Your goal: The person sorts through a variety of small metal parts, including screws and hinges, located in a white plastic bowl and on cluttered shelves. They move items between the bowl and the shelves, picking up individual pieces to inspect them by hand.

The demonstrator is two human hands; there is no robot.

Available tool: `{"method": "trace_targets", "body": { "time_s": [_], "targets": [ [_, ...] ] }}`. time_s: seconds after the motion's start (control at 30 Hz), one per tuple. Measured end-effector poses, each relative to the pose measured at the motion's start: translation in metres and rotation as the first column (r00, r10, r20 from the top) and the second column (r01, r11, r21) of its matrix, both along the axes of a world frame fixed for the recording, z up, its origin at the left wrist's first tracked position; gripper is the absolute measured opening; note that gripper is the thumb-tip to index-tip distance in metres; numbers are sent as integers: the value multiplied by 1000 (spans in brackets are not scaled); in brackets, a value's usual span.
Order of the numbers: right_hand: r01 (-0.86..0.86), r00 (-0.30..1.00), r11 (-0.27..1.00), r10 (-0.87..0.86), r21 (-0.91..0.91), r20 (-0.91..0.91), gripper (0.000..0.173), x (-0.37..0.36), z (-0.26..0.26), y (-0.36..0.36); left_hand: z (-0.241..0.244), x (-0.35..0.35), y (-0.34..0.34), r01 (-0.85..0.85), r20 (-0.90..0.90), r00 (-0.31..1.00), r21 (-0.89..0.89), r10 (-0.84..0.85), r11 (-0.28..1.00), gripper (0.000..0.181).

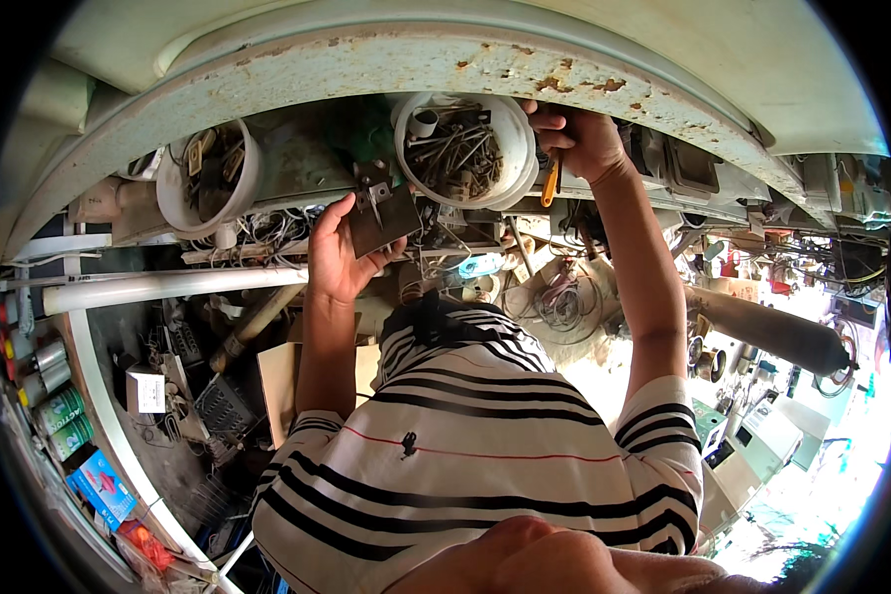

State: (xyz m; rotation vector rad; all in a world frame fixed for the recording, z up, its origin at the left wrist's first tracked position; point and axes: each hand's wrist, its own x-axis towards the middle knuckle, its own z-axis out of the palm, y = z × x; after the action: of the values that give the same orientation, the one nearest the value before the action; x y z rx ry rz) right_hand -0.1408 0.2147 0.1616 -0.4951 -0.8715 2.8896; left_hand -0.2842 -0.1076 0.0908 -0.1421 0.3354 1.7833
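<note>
My left hand (345, 256) grips a dark flat metal plate (387, 221) with a small bracket (372, 194) against it. Just right of the plate stands a white plastic bucket (517, 178) full of bolts, nails and other metal pieces. My right hand (583, 141) is raised at the bucket's right side, its fingers curled and partly hidden under the rusty edge. A tool's yellow handle (549, 187) hangs below this hand; whether the fingers hold it is hard to tell.
A rust-spotted, pale painted metal edge (416, 63) arches close above both hands. Another white bucket (249, 174) with metal parts stands at left. A white pipe (178, 288) lies left of my left forearm, tangled cables (564, 301) lie beyond my body, and a large cylinder (772, 330) is at right.
</note>
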Motion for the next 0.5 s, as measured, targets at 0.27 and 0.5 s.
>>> {"method": "trace_targets", "body": {
  "time_s": [0.27, 0.5],
  "targets": [
    [-429, 901, 259, 53, 866, 430, 21, -1, -12, -7, 2, 1, 0, -4, -20, 1000, 6, 4, 1000, 54],
    [-489, 872, 86, 75, 868, 484, 21, -2, -9, -17, 3, 1, -1, 0, -14, 1000, 0, 0, 1000, 55]
  ]
}}
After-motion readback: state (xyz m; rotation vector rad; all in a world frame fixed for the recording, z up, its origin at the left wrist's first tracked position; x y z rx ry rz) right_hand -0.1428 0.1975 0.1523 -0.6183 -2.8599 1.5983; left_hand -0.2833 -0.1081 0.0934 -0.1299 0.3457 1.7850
